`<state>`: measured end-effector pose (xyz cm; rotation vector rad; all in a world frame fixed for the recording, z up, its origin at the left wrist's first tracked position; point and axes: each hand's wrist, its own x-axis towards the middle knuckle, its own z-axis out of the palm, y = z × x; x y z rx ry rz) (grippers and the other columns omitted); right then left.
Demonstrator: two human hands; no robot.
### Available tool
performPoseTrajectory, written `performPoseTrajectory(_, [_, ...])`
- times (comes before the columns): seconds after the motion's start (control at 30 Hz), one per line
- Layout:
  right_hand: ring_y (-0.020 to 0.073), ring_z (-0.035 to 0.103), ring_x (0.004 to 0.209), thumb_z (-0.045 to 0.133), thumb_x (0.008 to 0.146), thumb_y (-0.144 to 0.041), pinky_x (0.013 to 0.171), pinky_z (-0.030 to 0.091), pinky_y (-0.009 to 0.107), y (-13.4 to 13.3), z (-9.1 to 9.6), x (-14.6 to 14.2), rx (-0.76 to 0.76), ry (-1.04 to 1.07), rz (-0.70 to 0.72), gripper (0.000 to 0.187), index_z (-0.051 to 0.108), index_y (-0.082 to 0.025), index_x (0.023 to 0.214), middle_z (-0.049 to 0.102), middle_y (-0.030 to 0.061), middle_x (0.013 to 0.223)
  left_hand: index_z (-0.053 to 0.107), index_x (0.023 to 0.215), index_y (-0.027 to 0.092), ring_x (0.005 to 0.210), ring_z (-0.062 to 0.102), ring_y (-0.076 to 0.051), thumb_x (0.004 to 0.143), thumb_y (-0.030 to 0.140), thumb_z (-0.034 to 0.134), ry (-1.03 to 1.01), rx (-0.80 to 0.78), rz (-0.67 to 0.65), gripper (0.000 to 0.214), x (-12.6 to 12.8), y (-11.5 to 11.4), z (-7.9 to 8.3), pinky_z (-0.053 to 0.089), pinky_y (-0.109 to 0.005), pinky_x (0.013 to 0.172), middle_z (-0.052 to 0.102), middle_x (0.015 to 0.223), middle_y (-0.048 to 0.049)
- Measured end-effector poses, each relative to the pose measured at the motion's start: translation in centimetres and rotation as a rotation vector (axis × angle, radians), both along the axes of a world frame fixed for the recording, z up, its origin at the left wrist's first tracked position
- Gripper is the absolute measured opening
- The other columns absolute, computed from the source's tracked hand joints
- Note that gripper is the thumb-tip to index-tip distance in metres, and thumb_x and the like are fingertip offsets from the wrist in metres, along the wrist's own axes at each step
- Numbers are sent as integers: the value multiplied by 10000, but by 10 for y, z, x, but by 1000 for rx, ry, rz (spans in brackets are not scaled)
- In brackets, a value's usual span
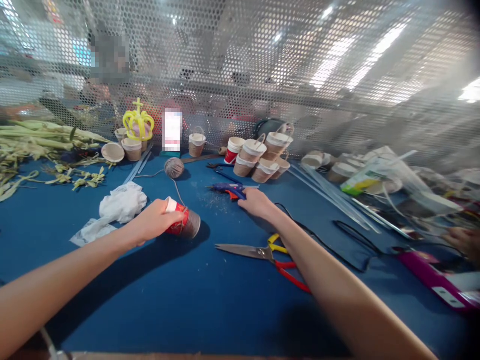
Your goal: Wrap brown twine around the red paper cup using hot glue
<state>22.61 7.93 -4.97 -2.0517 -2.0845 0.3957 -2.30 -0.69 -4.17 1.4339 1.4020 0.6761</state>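
Note:
My left hand is wrapped round a red paper cup, tilted on its side, its lower end wound with grey-brown yarn. From the cup a strand leads back to a ball of yarn. On the right, my right hand has its fingers round the handle of a blue hot glue gun with a red trigger; its nozzle points left. Scissors with one yellow and one red handle lie below, partly under my right forearm. Crumpled white cloth lies left of the cup.
Yarn-wrapped cups are stacked at the back, near glue sticks. A purple power strip and a black cord lie right. Husk strips lie left. A phone stands before the perforated metal screen. Another person's hand shows far right.

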Motion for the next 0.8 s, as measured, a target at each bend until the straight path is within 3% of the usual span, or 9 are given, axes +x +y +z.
performPoseTrajectory(0.13, [210, 582, 850, 559, 725, -139, 734, 459, 316, -18, 17, -1, 72, 133, -44, 402, 459, -48, 1104, 608, 149, 957, 564, 643, 137, 491, 407, -108, 678, 317, 489, -59, 4, 7, 198, 1, -1, -1, 265, -231, 478, 509, 531, 25])
performPoseTrajectory(0.23, [139, 611, 740, 516, 768, -227, 621, 490, 237, -45, 33, -4, 77, 308, 2, 406, 405, -109, 1140, 627, 93, 947, 581, 694, 130, 534, 465, -122, 668, 301, 494, -149, -40, 28, 194, 3, -2, -1, 319, -237, 518, 551, 578, 9])
performPoseTrajectory(0.33, [126, 599, 558, 573, 724, -337, 537, 495, 246, -74, 43, -8, -142, 664, 142, 227, 522, -139, 824, 643, 44, 677, 579, 675, 134, 559, 507, -137, 650, 288, 515, -193, -70, 57, 168, 4, -4, 0, 358, -245, 550, 574, 582, -2])
performPoseTrajectory(0.4, [120, 589, 515, 595, 702, -332, 517, 496, 250, -88, 45, -11, -168, 675, 184, 196, 528, -153, 744, 642, 35, 645, 574, 650, 139, 570, 528, -141, 645, 282, 529, -229, -91, 62, 150, 4, -5, 1, 379, -250, 572, 582, 580, -5])
performPoseTrajectory(0.6, [107, 571, 469, 520, 751, -306, 455, 485, 226, -107, 42, -23, -170, 714, 241, 220, 578, -142, 885, 632, 13, 592, 589, 639, 136, 566, 545, -137, 642, 267, 543, -287, -135, 75, 138, 5, -4, 2, 394, -255, 594, 603, 573, -3])
performPoseTrajectory(0.8, [109, 512, 353, 560, 706, -355, 371, 442, 216, -110, 34, -33, -181, 523, 142, 194, 579, -171, 647, 563, -20, 422, 641, 722, 136, 639, 569, -145, 680, 276, 534, -347, -156, 71, 181, 4, -4, -3, 404, -246, 622, 647, 657, -18])
